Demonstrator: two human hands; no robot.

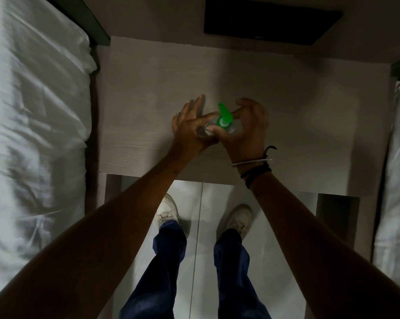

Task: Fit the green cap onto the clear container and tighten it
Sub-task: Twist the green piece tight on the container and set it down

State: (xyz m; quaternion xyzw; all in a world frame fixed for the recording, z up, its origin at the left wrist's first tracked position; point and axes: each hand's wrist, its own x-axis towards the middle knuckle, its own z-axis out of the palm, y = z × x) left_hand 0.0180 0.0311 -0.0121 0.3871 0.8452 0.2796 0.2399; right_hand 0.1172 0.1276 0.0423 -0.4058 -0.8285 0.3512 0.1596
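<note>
Pointing away, green cap [223,116] tops clear container [208,131]

No legible text, label, brand, number or sign is to be found.

The green cap [223,117] is seen as plain, with no marking that can be made out, and the clear container [208,131] beneath it is largely covered and blurred, so no label can be read on it. A faint pale mark is seen at the near edge of the dark panel [270,21] on the wall, but it is too small to be read.
</note>
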